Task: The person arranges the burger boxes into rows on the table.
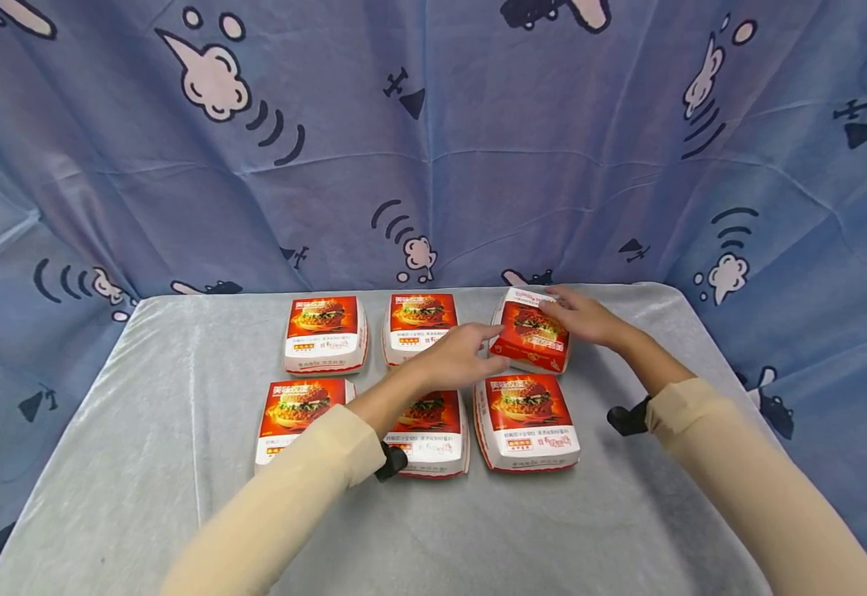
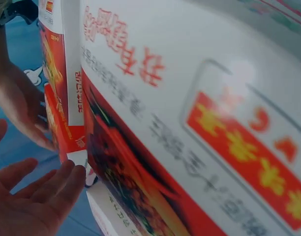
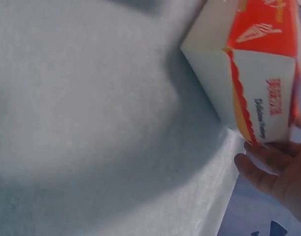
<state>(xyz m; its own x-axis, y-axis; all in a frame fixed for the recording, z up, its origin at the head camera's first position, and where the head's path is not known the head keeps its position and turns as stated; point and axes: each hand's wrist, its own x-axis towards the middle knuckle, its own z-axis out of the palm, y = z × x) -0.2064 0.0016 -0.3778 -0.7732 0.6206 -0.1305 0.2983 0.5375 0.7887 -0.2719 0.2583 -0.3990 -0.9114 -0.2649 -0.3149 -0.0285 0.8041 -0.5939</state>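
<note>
At the back right of the table, a red and white burger box [image 1: 532,335] is turned the opposite way from its neighbours, its red edge facing front. My right hand [image 1: 590,319] touches its back right corner; in the right wrist view the fingers [image 3: 261,172] lie extended at the box's corner. My left hand [image 1: 454,358] reaches over the middle boxes, fingertips at the turned box's left side; whether they touch it I cannot tell. In the left wrist view its fingers [image 2: 57,194] are loosely extended. Directly in front sits another burger box [image 1: 528,422], white edge forward.
More burger boxes stand beside these in two rows: back left [image 1: 324,335], back middle [image 1: 420,323], front left [image 1: 299,410] and front middle [image 1: 433,434], the last two partly behind my left arm. A grey cloth covers the table [image 1: 157,430]. A blue patterned curtain [image 1: 344,207] hangs behind.
</note>
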